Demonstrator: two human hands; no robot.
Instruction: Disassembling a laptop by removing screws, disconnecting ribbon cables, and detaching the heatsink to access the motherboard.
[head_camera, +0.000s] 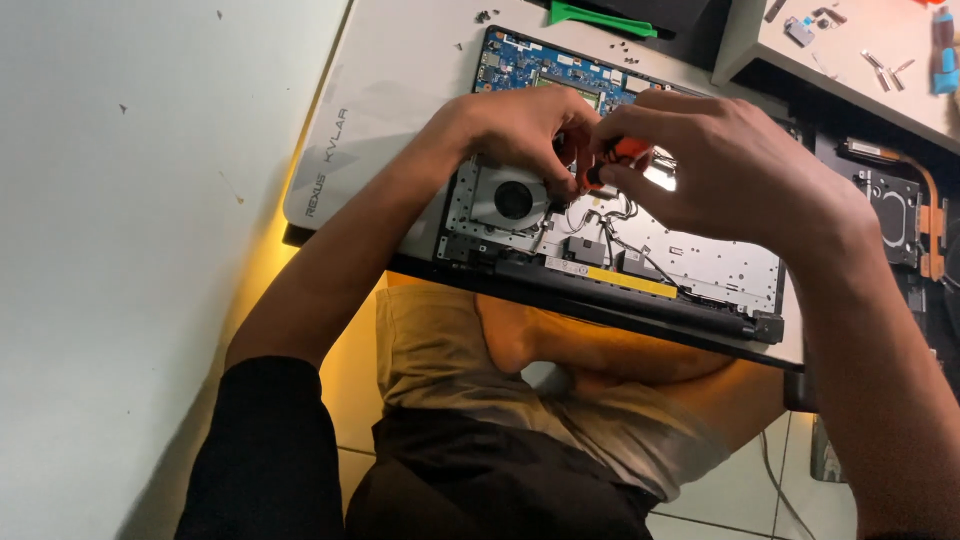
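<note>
Screwdriver (612, 160) with orange handle pinched in right hand (720, 170), grip closed tight round it, tip hidden behind fingers near centre of frame. Left hand (520, 125) curled just beside, fingertips down on the same spot; grip narrow, whether pinching a screw or only steadying cannot be told. Both over opened laptop (600, 250), base uppermost on tabletop (400, 60), blue board (540, 62) toward upper centre, round fan (512, 198) just left of and below the hands, loose wires (600, 225) trailing under them. Tiny screws (483, 15) scattered at top of frame, green pry tool (590, 16) beside them; removed copper heat pipe (920, 190) and drive (895, 215) at right edge. Likely trouble: tip slipping off an unseen screw head and scraping the board, since fingers block the view of the contact point. Wires under the hands could snag or get pinched by a wrist shift. A freed screw could drop into the chassis or roll off among the others, laptop overhanging the lap at lower centre.
</note>
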